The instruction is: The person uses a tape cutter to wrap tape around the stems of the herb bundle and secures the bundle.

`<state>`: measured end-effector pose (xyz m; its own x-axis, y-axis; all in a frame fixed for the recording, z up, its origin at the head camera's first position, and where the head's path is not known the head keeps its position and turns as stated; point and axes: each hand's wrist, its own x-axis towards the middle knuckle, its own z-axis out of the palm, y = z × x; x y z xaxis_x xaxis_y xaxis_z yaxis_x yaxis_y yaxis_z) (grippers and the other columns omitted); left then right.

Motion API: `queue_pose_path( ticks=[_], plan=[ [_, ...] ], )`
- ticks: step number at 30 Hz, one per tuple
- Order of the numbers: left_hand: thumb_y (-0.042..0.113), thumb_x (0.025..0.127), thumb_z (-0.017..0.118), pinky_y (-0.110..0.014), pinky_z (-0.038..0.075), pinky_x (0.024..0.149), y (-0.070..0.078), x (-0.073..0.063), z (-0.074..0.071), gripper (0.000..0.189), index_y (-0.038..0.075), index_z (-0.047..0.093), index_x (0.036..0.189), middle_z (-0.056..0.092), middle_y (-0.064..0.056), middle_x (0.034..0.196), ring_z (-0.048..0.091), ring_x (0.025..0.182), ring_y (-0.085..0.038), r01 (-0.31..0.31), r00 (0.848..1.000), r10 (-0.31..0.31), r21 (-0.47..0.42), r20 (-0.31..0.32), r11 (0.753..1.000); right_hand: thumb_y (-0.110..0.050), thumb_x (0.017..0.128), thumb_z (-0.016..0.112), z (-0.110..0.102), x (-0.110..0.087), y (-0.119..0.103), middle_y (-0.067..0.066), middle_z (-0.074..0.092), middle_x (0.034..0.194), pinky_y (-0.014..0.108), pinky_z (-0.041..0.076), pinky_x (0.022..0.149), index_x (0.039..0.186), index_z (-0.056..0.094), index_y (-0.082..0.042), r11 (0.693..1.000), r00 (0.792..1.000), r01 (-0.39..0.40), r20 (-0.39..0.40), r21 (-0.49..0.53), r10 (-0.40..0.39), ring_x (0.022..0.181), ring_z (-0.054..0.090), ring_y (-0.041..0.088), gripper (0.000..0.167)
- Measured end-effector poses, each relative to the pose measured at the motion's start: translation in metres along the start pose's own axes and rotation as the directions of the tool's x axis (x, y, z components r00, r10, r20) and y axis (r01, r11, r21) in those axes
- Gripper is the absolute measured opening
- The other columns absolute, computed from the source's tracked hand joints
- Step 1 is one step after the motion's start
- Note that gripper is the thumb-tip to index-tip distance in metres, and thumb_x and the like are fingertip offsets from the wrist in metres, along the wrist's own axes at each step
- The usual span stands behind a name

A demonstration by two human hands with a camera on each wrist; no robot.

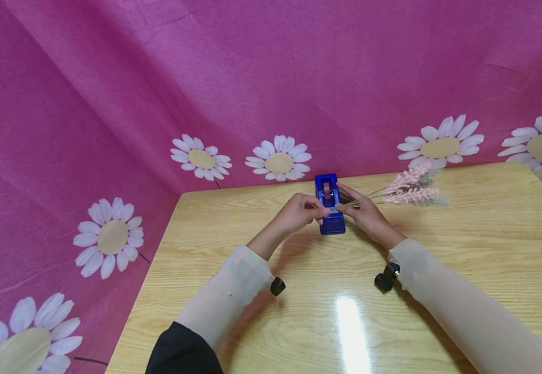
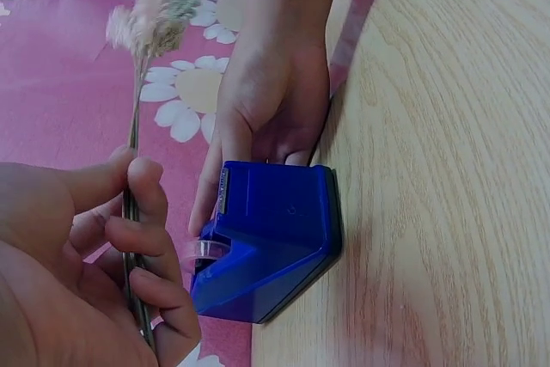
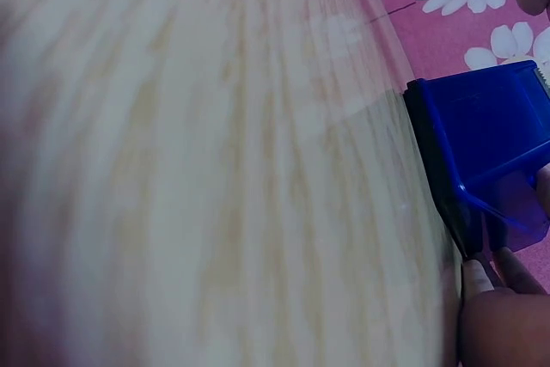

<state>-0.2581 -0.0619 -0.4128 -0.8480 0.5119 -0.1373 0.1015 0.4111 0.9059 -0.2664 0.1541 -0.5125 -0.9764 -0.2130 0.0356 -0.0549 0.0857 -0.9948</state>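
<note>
Between thumb and curled fingers, my left hand [image 1: 299,212] holds the thin stems [image 2: 133,126] of a small bunch of flowers. Their fluffy pink and pale green heads [image 1: 413,189] point to the right in the head view. A blue tape dispenser [image 1: 333,226] stands on the table just below the stems, a roll of tape [image 1: 327,192] inside it. At its right side my right hand [image 1: 368,215] grips the dispenser, thumb over the top edge and fingers along the side. The left wrist view shows the right hand [image 2: 275,83] partly hidden behind the dispenser.
A light wooden table [image 1: 233,223] with a glossy top lies under both hands. Behind it and on the left hangs a magenta cloth [image 1: 271,78] printed with large white daisies. Small black wrist cameras [image 1: 385,280] sit at both sleeves.
</note>
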Motion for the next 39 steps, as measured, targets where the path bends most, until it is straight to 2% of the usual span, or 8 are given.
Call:
queue_pose_path(
  ticks=[5, 10, 13, 21, 25, 31, 35, 39],
  plan=[
    [0.013, 0.099, 0.07, -0.024, 0.042, 0.065, -0.0003, 0.0003, -0.0002, 0.017, -0.002, 0.075, 0.092, 0.071, -0.032, 0.091, 0.06, 0.069, -0.009, 0.023, 1.0, -0.023, -0.018, 0.005, 1.0, -0.01, 0.104, 0.061, 0.0001, -0.0002, 0.0009, 0.018, 0.034, 0.164, 0.055, 0.029, 0.121, 0.162, 0.035, -0.019, 0.999, 1.0, 0.024, -0.014, -0.034, -0.025, 0.152, 0.03, 0.037, 0.064],
    [0.014, 0.101, 0.068, -0.022, 0.039, 0.063, -0.0003, 0.0003, -0.0002, 0.021, 0.0, 0.072, 0.085, 0.071, -0.012, 0.071, 0.056, 0.067, -0.009, 0.021, 1.0, -0.021, -0.045, -0.009, 0.999, -0.006, 0.104, 0.06, 0.0, 0.0003, 0.0011, 0.018, 0.034, 0.164, 0.053, 0.029, 0.121, 0.163, 0.034, -0.019, 0.999, 1.0, 0.014, -0.01, -0.036, -0.014, 0.153, 0.029, 0.035, 0.065],
    [0.012, 0.101, 0.068, -0.021, 0.039, 0.061, -0.0002, 0.0, 0.0002, 0.02, -0.001, 0.071, 0.086, 0.069, -0.003, 0.068, 0.053, 0.065, -0.009, 0.015, 1.0, -0.016, -0.059, -0.015, 0.998, -0.004, 0.104, 0.058, 0.0004, 0.0002, 0.0004, 0.018, 0.033, 0.165, 0.052, 0.029, 0.121, 0.163, 0.033, -0.018, 0.999, 1.0, 0.017, -0.005, -0.031, -0.017, 0.153, 0.028, 0.035, 0.065],
    [0.01, 0.1, 0.068, -0.022, 0.033, 0.057, 0.0009, -0.0013, 0.0001, 0.02, -0.008, 0.076, 0.104, 0.065, -0.028, 0.084, 0.047, 0.066, -0.01, 0.041, 0.998, -0.044, -0.079, -0.04, 0.996, -0.015, 0.105, 0.062, 0.0004, -0.0011, -0.0002, 0.019, 0.044, 0.158, 0.045, 0.034, 0.118, 0.162, 0.034, -0.025, 0.999, 0.999, -0.028, -0.018, -0.036, 0.027, 0.141, 0.043, 0.035, 0.065],
    [0.007, 0.1, 0.067, -0.023, 0.041, 0.061, -0.0011, -0.0007, -0.0009, 0.019, -0.01, 0.074, 0.105, 0.066, -0.021, 0.079, 0.052, 0.066, -0.01, 0.039, 0.999, -0.043, -0.12, -0.031, 0.992, -0.018, 0.105, 0.062, 0.001, -0.0013, -0.0001, 0.016, 0.044, 0.158, 0.039, 0.036, 0.117, 0.163, 0.034, -0.026, 0.999, 0.999, -0.041, -0.012, -0.015, 0.041, 0.143, 0.043, 0.032, 0.065],
    [0.004, 0.102, 0.063, -0.026, 0.049, 0.066, -0.0025, -0.0014, -0.0025, 0.018, -0.011, 0.069, 0.109, 0.068, -0.003, 0.07, 0.061, 0.067, -0.009, 0.055, 0.998, -0.059, -0.221, -0.015, 0.974, -0.025, 0.105, 0.063, 0.0008, -0.0016, -0.0003, 0.021, 0.041, 0.16, 0.053, 0.032, 0.12, 0.163, 0.033, -0.026, 0.997, 0.999, -0.047, -0.009, -0.057, 0.047, 0.148, 0.038, 0.039, 0.066],
    [0.004, 0.105, 0.058, -0.023, 0.047, 0.061, -0.0012, -0.0035, -0.0035, 0.017, -0.01, 0.065, 0.111, 0.069, 0.001, 0.07, 0.063, 0.065, -0.011, 0.083, 0.996, -0.082, -0.282, 0.016, 0.956, -0.024, 0.105, 0.063, 0.0002, -0.0017, -0.0008, 0.021, 0.036, 0.163, 0.055, 0.031, 0.12, 0.163, 0.033, -0.025, 0.998, 1.0, -0.028, -0.002, -0.057, 0.028, 0.15, 0.033, 0.04, 0.065],
    [0.009, 0.107, 0.054, -0.024, 0.041, 0.057, -0.0008, -0.0055, -0.0054, 0.018, -0.007, 0.06, 0.113, 0.074, -0.002, 0.075, 0.062, 0.059, -0.011, 0.108, 0.994, -0.097, -0.27, 0.054, 0.957, -0.021, 0.105, 0.063, 0.0008, -0.0026, -0.0025, 0.02, 0.034, 0.164, 0.055, 0.03, 0.12, 0.163, 0.032, -0.022, 0.999, 1.0, -0.007, 0.001, -0.042, 0.007, 0.151, 0.032, 0.04, 0.065]
  ],
)
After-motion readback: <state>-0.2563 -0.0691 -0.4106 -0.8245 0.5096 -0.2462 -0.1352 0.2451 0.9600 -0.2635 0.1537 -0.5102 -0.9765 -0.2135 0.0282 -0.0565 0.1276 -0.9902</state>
